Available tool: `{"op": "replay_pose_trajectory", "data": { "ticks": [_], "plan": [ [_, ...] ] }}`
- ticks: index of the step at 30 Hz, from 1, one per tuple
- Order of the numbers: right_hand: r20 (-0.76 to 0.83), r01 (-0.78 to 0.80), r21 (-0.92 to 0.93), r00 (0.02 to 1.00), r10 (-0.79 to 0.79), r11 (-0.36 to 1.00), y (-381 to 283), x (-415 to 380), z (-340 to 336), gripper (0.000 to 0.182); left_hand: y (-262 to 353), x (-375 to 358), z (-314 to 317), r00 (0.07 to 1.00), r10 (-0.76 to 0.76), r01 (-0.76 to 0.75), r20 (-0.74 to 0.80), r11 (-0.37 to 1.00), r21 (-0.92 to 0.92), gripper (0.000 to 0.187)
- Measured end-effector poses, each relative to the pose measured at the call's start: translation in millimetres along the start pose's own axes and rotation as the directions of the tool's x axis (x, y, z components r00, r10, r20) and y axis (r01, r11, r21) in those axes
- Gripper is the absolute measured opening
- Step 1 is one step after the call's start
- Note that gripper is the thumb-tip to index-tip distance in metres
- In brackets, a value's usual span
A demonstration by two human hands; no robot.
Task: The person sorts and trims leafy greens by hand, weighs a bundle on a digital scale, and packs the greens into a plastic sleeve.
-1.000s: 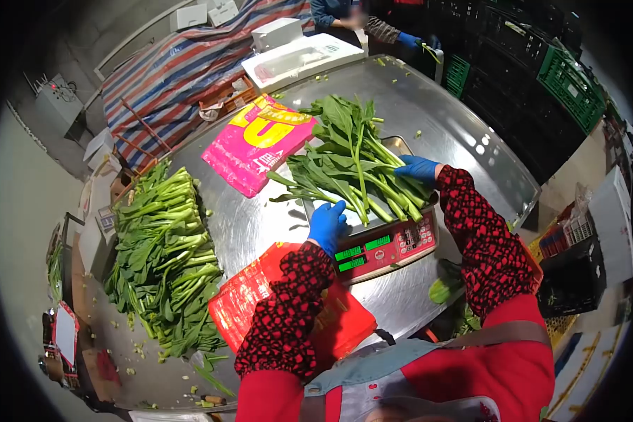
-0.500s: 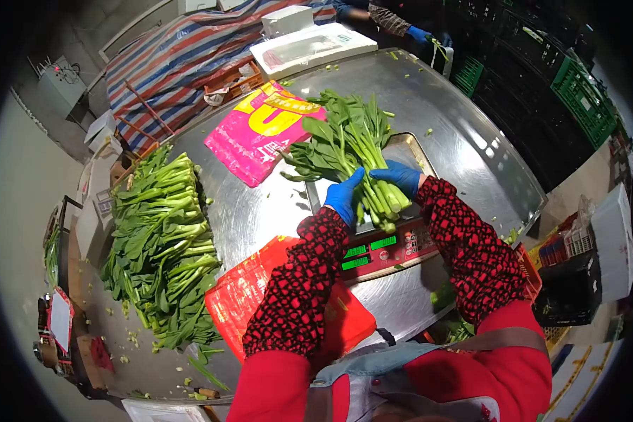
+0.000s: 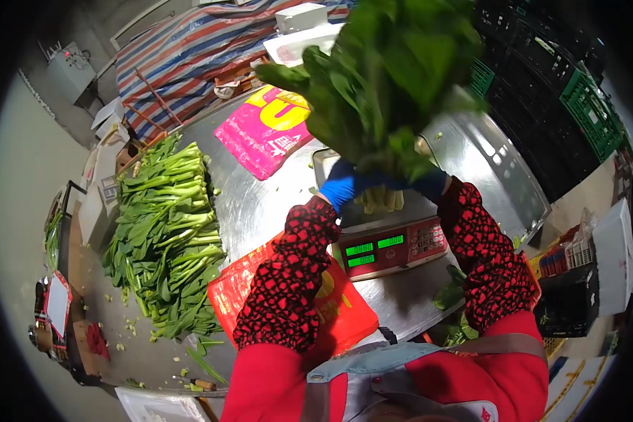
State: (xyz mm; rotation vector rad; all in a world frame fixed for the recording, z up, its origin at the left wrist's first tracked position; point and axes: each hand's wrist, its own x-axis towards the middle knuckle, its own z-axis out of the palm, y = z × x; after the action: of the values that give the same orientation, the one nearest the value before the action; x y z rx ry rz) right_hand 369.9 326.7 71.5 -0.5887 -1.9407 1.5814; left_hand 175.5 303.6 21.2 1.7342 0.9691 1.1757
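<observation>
A bunch of leafy greens (image 3: 394, 84) stands upright between my blue-gloved hands, its leaves toward the camera and its cut stems pointing down over the scale's tray (image 3: 325, 165). My left hand (image 3: 341, 186) grips it from the left, and my right hand (image 3: 430, 184) holds it from the right, partly covered by leaves. Below them sits the red scale (image 3: 390, 247) with lit green displays. A red bag (image 3: 292, 295) lies under my left forearm. The pink and yellow bag (image 3: 264, 133) is flat behind the scale, to its left.
A large pile of greens (image 3: 165, 239) covers the left part of the metal table (image 3: 250, 211). White foam boxes (image 3: 301, 17) and a striped sheet (image 3: 183, 53) are at the back. Green and black crates (image 3: 589, 116) stand at the right. Leaf scraps lie near the front edge.
The bunch has been raised and tipped upright, its leaves now nearer the camera and its stems downward. Both hands still hold it. More of the scale's front shows.
</observation>
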Motion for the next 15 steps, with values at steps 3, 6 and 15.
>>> {"op": "replay_pose_trajectory", "data": {
  "ticks": [3,6,15],
  "plan": [
    [0.033,0.051,-0.06,0.998,-0.049,0.997,-12.2,-4.8,24.2,0.054,-48.3,-13.2,17.3,0.996,0.085,-0.073,-0.03,0.959,0.273,0.048],
    [0.044,0.132,-0.114,0.991,-0.127,0.985,-29.5,-15.6,46.0,0.052,-100.4,-21.8,21.8,0.977,0.062,-0.077,-0.206,0.995,-0.064,0.049],
    [0.102,0.288,-0.105,0.955,-0.278,0.952,-69.8,-32.0,95.7,0.047,-10.7,-92.1,-8.0,0.953,0.159,-0.294,-0.257,0.687,-0.665,0.036]
  ]
}}
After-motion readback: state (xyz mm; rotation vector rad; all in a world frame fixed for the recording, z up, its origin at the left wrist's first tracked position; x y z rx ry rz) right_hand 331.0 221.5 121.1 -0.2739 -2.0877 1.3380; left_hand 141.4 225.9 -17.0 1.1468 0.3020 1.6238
